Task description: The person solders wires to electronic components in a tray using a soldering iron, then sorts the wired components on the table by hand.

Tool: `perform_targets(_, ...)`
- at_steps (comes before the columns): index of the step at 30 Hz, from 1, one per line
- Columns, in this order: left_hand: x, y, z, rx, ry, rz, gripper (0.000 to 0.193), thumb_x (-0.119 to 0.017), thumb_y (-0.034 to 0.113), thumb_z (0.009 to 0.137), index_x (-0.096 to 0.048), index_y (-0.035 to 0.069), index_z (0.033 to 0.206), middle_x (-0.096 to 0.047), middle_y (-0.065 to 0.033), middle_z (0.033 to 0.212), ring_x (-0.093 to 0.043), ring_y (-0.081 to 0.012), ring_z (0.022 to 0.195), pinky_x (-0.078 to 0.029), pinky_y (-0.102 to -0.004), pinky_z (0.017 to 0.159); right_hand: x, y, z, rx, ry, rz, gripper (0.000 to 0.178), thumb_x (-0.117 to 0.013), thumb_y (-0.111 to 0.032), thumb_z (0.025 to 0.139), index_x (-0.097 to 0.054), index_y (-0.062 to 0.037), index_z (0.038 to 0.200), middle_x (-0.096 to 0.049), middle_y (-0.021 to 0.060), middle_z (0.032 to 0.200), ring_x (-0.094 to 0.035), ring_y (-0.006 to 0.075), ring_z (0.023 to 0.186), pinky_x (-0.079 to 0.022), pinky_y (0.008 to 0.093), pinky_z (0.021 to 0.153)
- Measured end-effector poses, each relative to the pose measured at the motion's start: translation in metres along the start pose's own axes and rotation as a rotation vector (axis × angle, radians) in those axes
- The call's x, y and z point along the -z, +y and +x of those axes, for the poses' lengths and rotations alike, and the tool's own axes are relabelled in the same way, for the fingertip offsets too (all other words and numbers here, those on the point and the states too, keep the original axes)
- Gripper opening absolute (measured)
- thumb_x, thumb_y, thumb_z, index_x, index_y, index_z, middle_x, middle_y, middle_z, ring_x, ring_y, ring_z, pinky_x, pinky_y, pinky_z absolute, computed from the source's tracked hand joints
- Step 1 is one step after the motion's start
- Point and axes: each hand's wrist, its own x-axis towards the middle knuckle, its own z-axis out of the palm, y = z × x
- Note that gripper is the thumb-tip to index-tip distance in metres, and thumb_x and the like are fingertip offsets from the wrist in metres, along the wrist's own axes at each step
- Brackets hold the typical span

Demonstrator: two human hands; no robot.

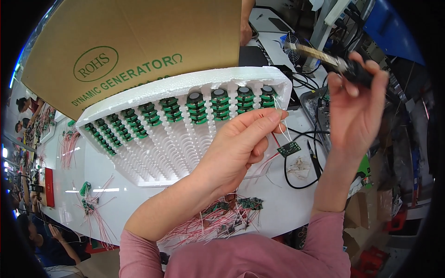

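Note:
My left hand (248,141) is closed in a pinch on thin white and red wires (287,129). From them hangs a small green circuit board (289,148), just below and right of my fingers. Raised at the right, my right hand (359,95) grips the black handle of a soldering iron (320,54); its shaft points left, and its tip is blurred. The iron is apart from the board and wires. Behind my left hand, a white foam tray (208,78) stands tilted, with green round parts with black middles (196,107) packed in its upper slots.
A large cardboard box (162,32) rises behind the tray. Near my body lies a heap of red-and-white-wired boards (218,222); another wired bunch (88,201) lies left. Black cable (296,186) and tweezers (315,160) are at right. Another person's arm (246,23) shows at the back.

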Motion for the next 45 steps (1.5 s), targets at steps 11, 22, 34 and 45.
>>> perform_targets(11,0.012,-0.001,0.004,0.097,-0.031,-0.268,0.02,-0.05,0.023,0.087,-0.051,0.007,0.099,-0.053,0.0021,0.081,-0.03,-0.0013,0.049,-0.021,-0.015,0.041,-0.004,-0.02,0.001,0.152,-0.37,-0.804,0.029,-0.036,-0.03,0.092,-0.041,-0.0022,0.09,-0.049,0.0144,0.086,-0.045,0.0102,0.064,-0.039,0.0177,0.057)
perform_targets(22,0.015,-0.003,0.0,0.102,-0.032,-0.333,0.021,-0.051,0.024,0.086,-0.049,0.007,0.099,-0.05,0.002,0.083,-0.033,-0.0005,0.051,-0.02,-0.0152,0.04,-0.015,-0.002,0.013,0.114,-0.451,-0.867,0.022,-0.038,-0.023,0.092,-0.045,-0.0037,0.086,-0.055,0.0115,0.083,-0.041,0.0034,0.055,-0.034,0.0135,0.049)
perform_targets(34,0.017,-0.002,-0.002,0.108,-0.018,-0.398,0.02,-0.051,0.021,0.085,-0.049,0.007,0.1,-0.05,0.0017,0.082,-0.033,-0.001,0.051,-0.021,-0.0152,0.04,-0.019,0.005,0.013,0.104,-0.424,-0.859,0.022,-0.04,-0.025,0.092,-0.047,-0.0047,0.085,-0.057,0.0109,0.083,-0.041,0.0017,0.052,-0.032,0.0124,0.046)
perform_targets(45,0.013,0.002,-0.005,0.118,0.014,-0.402,0.021,-0.051,0.022,0.085,-0.05,0.007,0.099,-0.05,0.0014,0.082,-0.033,-0.0014,0.051,-0.021,-0.0156,0.039,-0.022,0.004,0.013,0.099,-0.429,-0.851,0.022,-0.04,-0.024,0.092,-0.046,-0.004,0.084,-0.057,0.0113,0.083,-0.04,0.0023,0.051,-0.034,0.0133,0.047)
